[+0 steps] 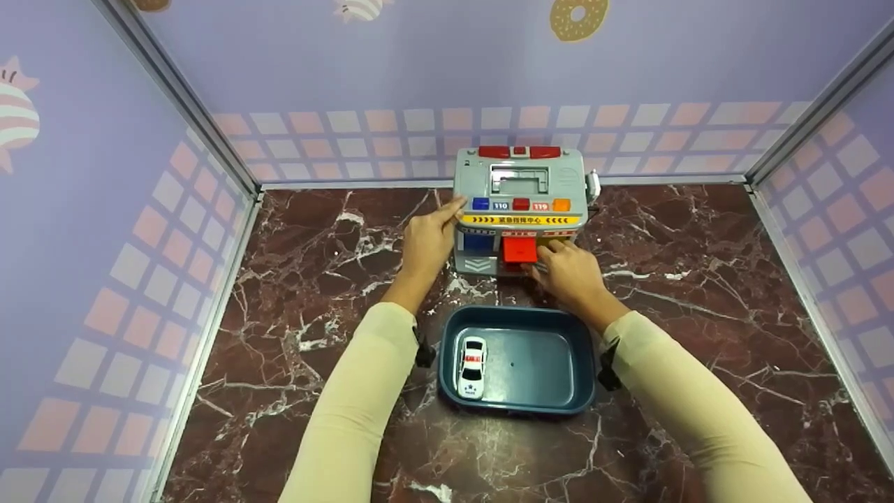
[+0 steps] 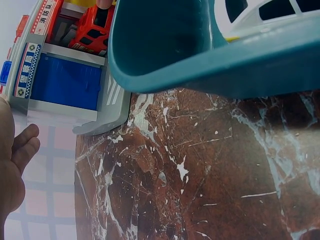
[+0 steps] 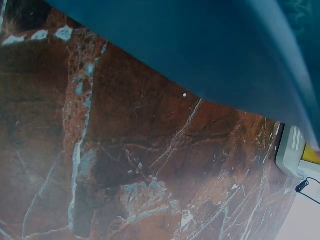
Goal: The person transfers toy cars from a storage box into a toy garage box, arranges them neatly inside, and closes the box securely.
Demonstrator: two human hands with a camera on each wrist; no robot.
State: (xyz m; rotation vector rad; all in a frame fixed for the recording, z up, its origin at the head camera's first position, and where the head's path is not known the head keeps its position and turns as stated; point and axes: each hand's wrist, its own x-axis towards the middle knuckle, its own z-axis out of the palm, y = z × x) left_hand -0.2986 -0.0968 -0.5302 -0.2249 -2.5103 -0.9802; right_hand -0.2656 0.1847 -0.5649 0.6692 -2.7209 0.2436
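A grey toy emergency station [image 1: 520,175] stands by the back wall. My left hand [image 1: 429,234] rests against its left side, index finger stretched along the top edge. At the front of the station, my right hand [image 1: 573,276] bends its fingers by the raised red door [image 1: 520,249]. Under that door a red toy car [image 2: 93,31] sits in the middle bay, and a fingertip [image 2: 104,3] lies on its upper end. The blue door [image 2: 66,82] beside it is down. The right wrist view barely shows the right hand's work; the basin blocks most of it.
A dark blue plastic basin [image 1: 517,409] is on the marbled surface [image 1: 321,391] between the forearms. Inside it lies a white toy police car [image 1: 473,367]. A purple patterned wall [image 1: 419,63] runs behind the station. A dark cord [image 3: 304,186] shows beside the station.
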